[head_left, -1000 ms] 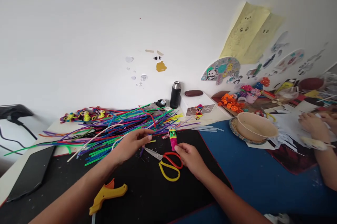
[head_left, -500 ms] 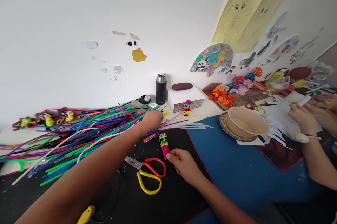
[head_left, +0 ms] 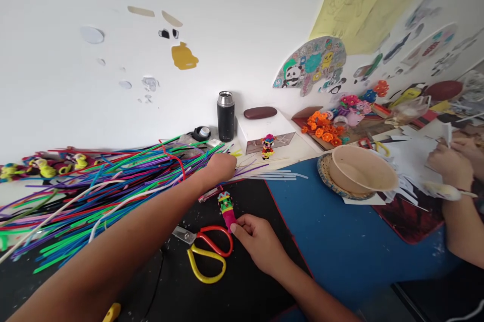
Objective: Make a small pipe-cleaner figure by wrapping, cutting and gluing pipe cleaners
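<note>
My right hand [head_left: 257, 239] pinches the pink lower end of a small pipe-cleaner doll [head_left: 226, 204], which has a green face and a blue and red top. Stretched across the table, my left hand [head_left: 222, 167] is closed at the right end of a big heap of coloured pipe cleaners [head_left: 124, 186]. Its fingers face away, so whatever they hold is hidden. Scissors [head_left: 207, 256] with one red and one yellow handle lie half open on the black mat [head_left: 249, 292], just left of my right hand. A small pink packet [head_left: 210, 194] lies beside the doll.
Behind my left hand stand a black flask [head_left: 226, 120], a white box [head_left: 260, 125] and a finished doll [head_left: 268, 146]. A beige bowl [head_left: 363, 171] sits to the right on the blue mat [head_left: 325, 231]. Another person's hands [head_left: 451, 163] work with white paper at the far right.
The view has shifted a little. My left hand stays closed by the pipe cleaners, and my right hand keeps its pinch on the doll.
</note>
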`<act>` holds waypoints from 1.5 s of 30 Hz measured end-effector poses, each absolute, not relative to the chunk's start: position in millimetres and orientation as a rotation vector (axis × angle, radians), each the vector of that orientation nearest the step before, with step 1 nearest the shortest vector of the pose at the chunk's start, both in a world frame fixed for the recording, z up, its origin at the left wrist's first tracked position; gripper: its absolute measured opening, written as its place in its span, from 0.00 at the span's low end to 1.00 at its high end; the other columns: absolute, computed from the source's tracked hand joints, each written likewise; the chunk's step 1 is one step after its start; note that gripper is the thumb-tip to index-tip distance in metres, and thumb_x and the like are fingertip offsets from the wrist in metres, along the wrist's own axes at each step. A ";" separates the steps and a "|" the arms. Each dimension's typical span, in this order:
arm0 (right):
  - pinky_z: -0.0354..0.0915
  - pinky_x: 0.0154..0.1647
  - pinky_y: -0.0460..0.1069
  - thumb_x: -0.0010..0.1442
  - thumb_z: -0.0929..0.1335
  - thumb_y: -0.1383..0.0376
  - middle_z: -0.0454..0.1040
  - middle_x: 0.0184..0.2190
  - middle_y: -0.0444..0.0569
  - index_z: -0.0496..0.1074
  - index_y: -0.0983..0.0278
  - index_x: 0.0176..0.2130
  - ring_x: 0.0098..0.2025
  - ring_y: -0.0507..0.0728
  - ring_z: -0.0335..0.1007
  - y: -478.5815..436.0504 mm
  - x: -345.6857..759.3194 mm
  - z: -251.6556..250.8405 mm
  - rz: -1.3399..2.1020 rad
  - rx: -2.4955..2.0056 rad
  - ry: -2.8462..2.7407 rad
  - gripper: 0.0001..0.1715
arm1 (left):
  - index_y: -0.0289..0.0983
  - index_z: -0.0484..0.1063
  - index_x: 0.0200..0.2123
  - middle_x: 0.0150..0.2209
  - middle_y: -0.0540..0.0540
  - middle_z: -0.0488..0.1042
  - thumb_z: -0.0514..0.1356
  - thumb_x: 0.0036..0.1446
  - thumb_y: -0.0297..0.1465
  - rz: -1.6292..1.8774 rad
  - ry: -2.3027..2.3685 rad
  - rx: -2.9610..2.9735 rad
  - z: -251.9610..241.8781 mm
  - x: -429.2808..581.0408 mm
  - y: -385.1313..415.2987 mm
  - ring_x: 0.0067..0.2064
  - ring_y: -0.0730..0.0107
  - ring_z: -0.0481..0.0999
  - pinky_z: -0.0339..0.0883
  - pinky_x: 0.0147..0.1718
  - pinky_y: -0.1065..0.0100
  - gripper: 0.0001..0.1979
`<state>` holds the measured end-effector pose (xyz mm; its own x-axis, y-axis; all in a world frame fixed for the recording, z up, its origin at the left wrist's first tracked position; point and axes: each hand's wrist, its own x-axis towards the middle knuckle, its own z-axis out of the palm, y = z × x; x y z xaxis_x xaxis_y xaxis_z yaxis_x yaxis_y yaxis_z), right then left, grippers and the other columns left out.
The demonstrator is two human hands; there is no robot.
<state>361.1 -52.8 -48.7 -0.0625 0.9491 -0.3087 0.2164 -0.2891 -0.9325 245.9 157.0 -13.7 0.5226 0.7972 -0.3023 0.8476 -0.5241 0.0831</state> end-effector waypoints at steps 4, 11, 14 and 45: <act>0.51 0.26 0.47 0.66 0.72 0.47 0.68 0.22 0.40 0.80 0.65 0.36 0.25 0.51 0.56 -52.9 361.4 -52.2 1.393 -1.533 -1.281 0.23 | 0.36 0.74 0.60 0.59 0.39 0.77 0.65 0.71 0.38 -0.125 1.441 2.541 -4.4 239.6 150.8 0.54 0.54 0.81 0.79 0.52 0.49 0.20; 0.54 0.27 0.47 0.65 0.73 0.49 0.71 0.24 0.42 0.80 0.66 0.35 0.25 0.52 0.60 -49.6 360.4 -51.1 1.384 -1.557 -1.282 0.22 | 0.37 0.78 0.47 0.42 0.41 0.84 0.56 0.70 0.35 0.417 1.558 2.465 41.2 196.9 134.2 0.43 0.53 0.84 0.71 0.43 0.61 0.12; 0.50 0.25 0.47 0.64 0.74 0.49 0.64 0.20 0.38 0.79 0.65 0.34 0.22 0.50 0.55 -45.6 360.8 -50.3 1.436 -1.576 -1.260 0.22 | 0.37 0.75 0.46 0.38 0.43 0.84 0.55 0.69 0.36 0.562 1.564 2.385 57.6 168.6 117.6 0.37 0.59 0.82 0.68 0.37 0.65 0.12; 0.52 0.24 0.48 0.59 0.73 0.41 0.68 0.20 0.43 0.78 0.63 0.31 0.23 0.54 0.62 -41.6 361.0 -45.7 1.084 -1.787 -1.453 0.28 | 0.41 0.68 0.45 0.33 0.49 0.79 0.61 0.68 0.47 0.827 1.263 1.651 46.3 20.4 -9.8 0.32 0.66 0.72 0.65 0.33 0.66 0.16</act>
<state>361.0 -41.6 -45.7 0.0736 0.9713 -0.2261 0.4932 -0.2325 -0.8383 20.4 -9.8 46.3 0.2631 0.9648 -0.0024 0.3838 -0.1024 0.9177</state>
